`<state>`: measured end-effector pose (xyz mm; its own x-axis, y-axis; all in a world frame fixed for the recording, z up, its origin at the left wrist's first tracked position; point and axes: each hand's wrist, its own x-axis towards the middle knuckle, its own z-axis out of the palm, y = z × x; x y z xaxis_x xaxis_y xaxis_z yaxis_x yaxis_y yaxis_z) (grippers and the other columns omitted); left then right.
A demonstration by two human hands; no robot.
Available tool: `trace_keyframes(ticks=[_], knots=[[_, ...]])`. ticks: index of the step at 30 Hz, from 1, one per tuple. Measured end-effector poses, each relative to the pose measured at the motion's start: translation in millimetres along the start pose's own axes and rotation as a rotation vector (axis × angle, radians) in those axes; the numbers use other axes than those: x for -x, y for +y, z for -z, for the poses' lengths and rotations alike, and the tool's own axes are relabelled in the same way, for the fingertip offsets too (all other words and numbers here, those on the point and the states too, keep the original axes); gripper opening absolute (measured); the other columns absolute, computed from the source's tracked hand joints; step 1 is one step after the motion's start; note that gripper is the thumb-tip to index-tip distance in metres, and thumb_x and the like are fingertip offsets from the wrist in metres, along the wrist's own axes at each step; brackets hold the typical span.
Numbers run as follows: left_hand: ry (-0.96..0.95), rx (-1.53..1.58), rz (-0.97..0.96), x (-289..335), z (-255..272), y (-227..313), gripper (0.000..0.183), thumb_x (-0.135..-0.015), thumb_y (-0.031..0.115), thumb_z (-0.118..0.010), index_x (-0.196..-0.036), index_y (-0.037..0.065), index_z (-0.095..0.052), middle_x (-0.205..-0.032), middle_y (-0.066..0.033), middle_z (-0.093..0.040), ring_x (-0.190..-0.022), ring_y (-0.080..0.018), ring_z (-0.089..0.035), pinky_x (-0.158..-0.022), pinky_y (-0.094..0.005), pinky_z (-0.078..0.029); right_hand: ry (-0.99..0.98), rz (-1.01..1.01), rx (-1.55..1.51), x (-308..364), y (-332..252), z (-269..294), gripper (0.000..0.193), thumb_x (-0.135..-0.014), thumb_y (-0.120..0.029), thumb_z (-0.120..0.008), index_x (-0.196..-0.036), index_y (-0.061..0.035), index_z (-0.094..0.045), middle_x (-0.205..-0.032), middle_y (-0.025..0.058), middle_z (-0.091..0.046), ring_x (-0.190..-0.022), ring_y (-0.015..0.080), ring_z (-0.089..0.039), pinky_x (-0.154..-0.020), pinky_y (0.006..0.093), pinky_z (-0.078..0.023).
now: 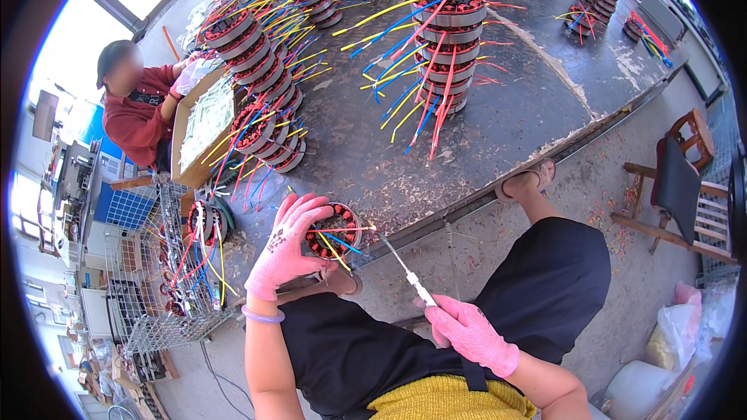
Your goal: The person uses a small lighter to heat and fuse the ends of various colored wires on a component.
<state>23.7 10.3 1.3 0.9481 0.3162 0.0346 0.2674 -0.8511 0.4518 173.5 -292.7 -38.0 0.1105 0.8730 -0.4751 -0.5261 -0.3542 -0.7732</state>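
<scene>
My left hand (289, 245), in a pink glove, is wrapped round the near-left side of a motor stator (354, 216) at the table's front edge. Red windings line this ring, and its red, yellow and blue lead wires (342, 239) point to the right. My right hand (471, 333), also gloved in pink, is closed on a slim tool (420, 288) with a white handle and a thin metal shaft. The shaft's tip points up and left, a little apart from the wire ends. What kind of tool it is I cannot tell.
Stacks of stators (451, 54) with coloured wires stand on the worn dark table (537, 78). At the left, a person in a red top (144, 120) works by a cardboard box (191, 159). Wire baskets (179, 330) stand at left, a wooden chair (677, 187) at right.
</scene>
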Motion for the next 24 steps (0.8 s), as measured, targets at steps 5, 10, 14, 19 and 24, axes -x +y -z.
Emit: trace_keyframes(ticks=[5, 10, 14, 19, 24], knots=[[-0.001, -0.006, 0.007, 0.7, 0.0, 0.5, 0.082, -0.059, 0.025, -0.088, -0.133, 0.01, -0.056, -0.144, -0.0105, -0.052, -0.142, -0.0316, -0.039, -0.124, -0.0509, -0.018, 0.008, -0.006, 0.05, 0.9, -4.8, 0.0, 0.038, -0.106, -0.03, -0.049, -0.132, -0.0028, -0.057, -0.068, -0.0036, -0.047, -0.058, 0.0043, -0.042, -0.054, 0.0231, -0.035], [0.004, -0.007, -0.003, 0.5, -1.1, -1.1, 0.083, -0.059, 0.025, -0.087, -0.134, 0.01, -0.055, -0.144, -0.0106, -0.052, -0.143, -0.0317, -0.039, -0.124, -0.0509, -0.018, 0.012, -0.001, 0.053, 0.8, -4.3, 0.1, 0.038, -0.106, -0.03, -0.049, -0.132, -0.0029, -0.057, -0.068, -0.0035, -0.047, -0.059, 0.0046, -0.042, -0.055, 0.0232, -0.035], [0.003, -0.005, 0.0, 0.1, -0.8, 0.3, 0.083, -0.058, 0.024, -0.087, -0.134, 0.01, -0.055, -0.144, -0.0106, -0.052, -0.142, -0.0316, -0.039, -0.124, -0.0508, -0.018, 0.008, 0.002, 0.06, 0.3, -3.4, 0.9, 0.038, -0.106, -0.03, -0.049, -0.132, -0.0029, -0.057, -0.068, -0.0034, -0.047, -0.058, 0.0046, -0.042, -0.054, 0.0234, -0.035], [0.008, -0.003, 0.007, 0.8, -0.4, 0.3, 0.083, -0.059, 0.023, -0.088, -0.134, 0.01, -0.056, -0.143, -0.0105, -0.052, -0.143, -0.0313, -0.039, -0.124, -0.0508, -0.018, 0.006, -0.015, 0.085, 1.0, -8.0, 0.2, 0.039, -0.106, -0.031, -0.048, -0.132, -0.0028, -0.056, -0.068, -0.0034, -0.047, -0.058, 0.0046, -0.042, -0.054, 0.024, -0.035], [0.009, 0.01, 0.003, -0.1, 0.2, 0.5, 0.082, -0.059, 0.024, -0.088, -0.134, 0.01, -0.056, -0.143, -0.0104, -0.053, -0.143, -0.0312, -0.039, -0.124, -0.0508, -0.018, 0.002, -0.01, 0.028, 1.7, -7.0, 0.1, 0.038, -0.106, -0.029, -0.049, -0.133, -0.0025, -0.056, -0.069, -0.0042, -0.047, -0.058, 0.0043, -0.042, -0.053, 0.0234, -0.034]])
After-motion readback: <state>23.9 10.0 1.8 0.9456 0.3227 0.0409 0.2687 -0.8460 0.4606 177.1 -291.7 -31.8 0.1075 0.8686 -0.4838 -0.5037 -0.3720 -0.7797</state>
